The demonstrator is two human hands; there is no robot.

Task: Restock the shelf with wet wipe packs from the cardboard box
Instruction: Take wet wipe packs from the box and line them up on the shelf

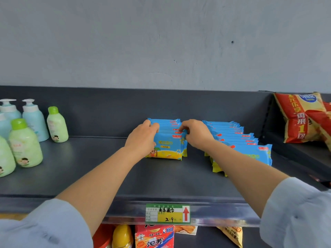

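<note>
Fingers [154, 126] pinch the front wipe pack [168, 148] — shelf [86, 169] holds rows [234, 136].

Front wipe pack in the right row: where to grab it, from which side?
Front pack: pinch the top edge from above, toward its right end. It stands upright on its long edge, row packed behind, right forearm crossing its left.
</note>
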